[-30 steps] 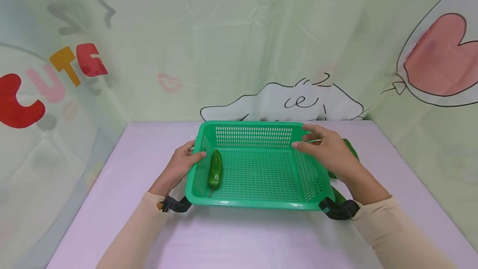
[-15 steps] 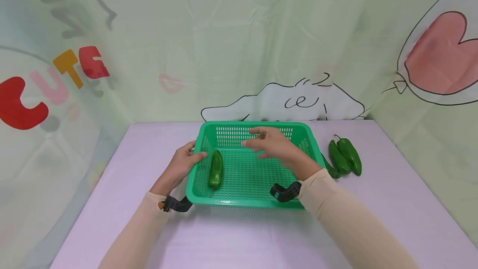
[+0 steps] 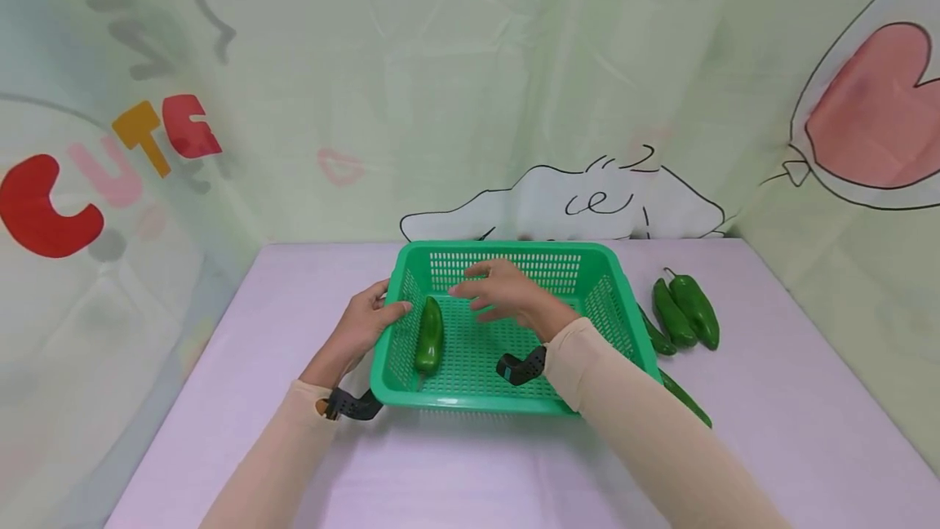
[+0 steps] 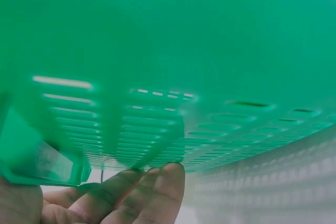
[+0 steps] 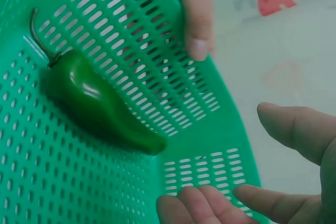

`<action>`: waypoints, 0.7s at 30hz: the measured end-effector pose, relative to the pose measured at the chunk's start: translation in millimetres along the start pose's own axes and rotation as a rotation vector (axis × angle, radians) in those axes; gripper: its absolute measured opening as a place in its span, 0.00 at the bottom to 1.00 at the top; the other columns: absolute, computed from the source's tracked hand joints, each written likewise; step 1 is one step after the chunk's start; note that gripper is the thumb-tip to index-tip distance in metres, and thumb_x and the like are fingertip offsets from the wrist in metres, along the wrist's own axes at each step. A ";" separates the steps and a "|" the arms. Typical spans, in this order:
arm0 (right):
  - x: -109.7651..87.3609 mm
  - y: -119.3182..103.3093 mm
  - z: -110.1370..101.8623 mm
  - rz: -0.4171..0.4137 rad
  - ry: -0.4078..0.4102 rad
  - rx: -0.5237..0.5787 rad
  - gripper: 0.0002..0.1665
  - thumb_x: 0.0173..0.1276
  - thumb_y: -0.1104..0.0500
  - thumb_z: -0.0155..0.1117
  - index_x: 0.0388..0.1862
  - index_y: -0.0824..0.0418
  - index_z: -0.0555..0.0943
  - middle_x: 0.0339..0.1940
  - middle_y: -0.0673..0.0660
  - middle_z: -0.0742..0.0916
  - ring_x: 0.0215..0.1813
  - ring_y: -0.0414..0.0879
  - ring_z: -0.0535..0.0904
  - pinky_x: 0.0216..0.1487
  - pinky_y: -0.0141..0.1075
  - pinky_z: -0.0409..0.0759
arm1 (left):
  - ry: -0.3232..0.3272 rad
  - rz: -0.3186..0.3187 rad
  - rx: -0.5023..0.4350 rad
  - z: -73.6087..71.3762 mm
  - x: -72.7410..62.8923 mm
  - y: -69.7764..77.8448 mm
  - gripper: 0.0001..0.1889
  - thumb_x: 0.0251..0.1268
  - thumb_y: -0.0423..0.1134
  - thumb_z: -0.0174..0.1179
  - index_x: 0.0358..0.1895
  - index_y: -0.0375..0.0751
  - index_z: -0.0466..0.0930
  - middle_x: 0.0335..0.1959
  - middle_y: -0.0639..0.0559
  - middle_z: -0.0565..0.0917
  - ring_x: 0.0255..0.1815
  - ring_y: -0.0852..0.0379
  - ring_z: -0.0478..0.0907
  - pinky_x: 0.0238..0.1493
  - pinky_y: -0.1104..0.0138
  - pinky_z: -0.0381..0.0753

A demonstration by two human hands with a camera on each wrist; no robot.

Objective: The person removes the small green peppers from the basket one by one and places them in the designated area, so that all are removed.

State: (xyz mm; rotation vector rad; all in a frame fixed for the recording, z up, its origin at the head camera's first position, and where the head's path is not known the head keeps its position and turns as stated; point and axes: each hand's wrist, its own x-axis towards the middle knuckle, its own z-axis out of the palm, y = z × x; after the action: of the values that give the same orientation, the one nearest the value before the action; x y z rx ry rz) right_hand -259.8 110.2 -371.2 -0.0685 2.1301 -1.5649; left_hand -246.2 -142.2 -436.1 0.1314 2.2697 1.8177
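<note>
A green plastic basket (image 3: 470,403) with slotted walls is tilted up on its left side, where my left hand (image 3: 361,323) grips the rim. In the right wrist view the left thumb (image 5: 198,35) lies over that rim; from the left wrist, its fingers (image 4: 157,192) show against the outer wall and underside. One green chili pepper (image 3: 429,336) lies in the basket along the left wall, its stem toward the front. My right hand (image 3: 507,292) hovers over the basket, right of this pepper, with fingers spread and holding nothing.
Several more green peppers (image 3: 694,310) lie on the pale table to the right of the basket, one (image 3: 685,398) partly under the right sleeve. A printed curtain (image 3: 470,104) hangs behind and at both sides of the table (image 3: 793,415).
My right hand has moved left from the basket's right rim to over its inside, nearing the pepper. The peppers on the right have come into view. The left hand keeps its grip.
</note>
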 end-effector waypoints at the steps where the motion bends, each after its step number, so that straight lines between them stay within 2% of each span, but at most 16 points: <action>1: 2.8 0.8 1.7 0.002 -0.006 0.000 0.43 0.74 0.54 0.69 0.80 0.67 0.63 0.73 0.69 0.76 0.70 0.68 0.76 0.66 0.57 0.82 | 0.002 -0.004 -0.001 0.3 -0.5 0.3 0.35 0.76 0.39 0.59 0.82 0.40 0.59 0.63 0.32 0.82 0.51 0.40 0.88 0.46 0.54 0.92; 11: 29.7 12.4 22.9 0.053 -0.029 -0.059 0.46 0.72 0.56 0.71 0.80 0.71 0.62 0.68 0.72 0.78 0.65 0.67 0.80 0.55 0.53 0.89 | -0.005 0.000 0.002 -0.5 -1.2 -0.1 0.34 0.77 0.39 0.59 0.82 0.41 0.59 0.64 0.32 0.82 0.53 0.39 0.88 0.47 0.53 0.92; 16: 34.4 13.9 32.3 0.083 -0.044 -0.106 0.47 0.71 0.56 0.71 0.80 0.73 0.60 0.66 0.74 0.78 0.64 0.66 0.81 0.51 0.51 0.90 | -0.005 -0.003 -0.001 -0.8 -1.4 0.2 0.34 0.77 0.39 0.59 0.82 0.40 0.59 0.64 0.32 0.82 0.53 0.38 0.88 0.48 0.54 0.92; 21: 37.7 15.1 41.1 0.116 -0.063 -0.135 0.46 0.70 0.58 0.72 0.78 0.75 0.62 0.59 0.71 0.82 0.59 0.63 0.83 0.47 0.50 0.91 | -0.005 -0.011 0.000 -0.9 -0.7 -0.2 0.34 0.78 0.39 0.59 0.82 0.40 0.59 0.63 0.33 0.82 0.53 0.40 0.88 0.48 0.55 0.92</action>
State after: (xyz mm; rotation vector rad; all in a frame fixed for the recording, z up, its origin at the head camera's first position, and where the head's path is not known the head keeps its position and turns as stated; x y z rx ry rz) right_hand -272.2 66.9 -407.4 -0.0381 2.1477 -1.3354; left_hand -245.8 -143.3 -436.0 0.1239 2.2630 1.8095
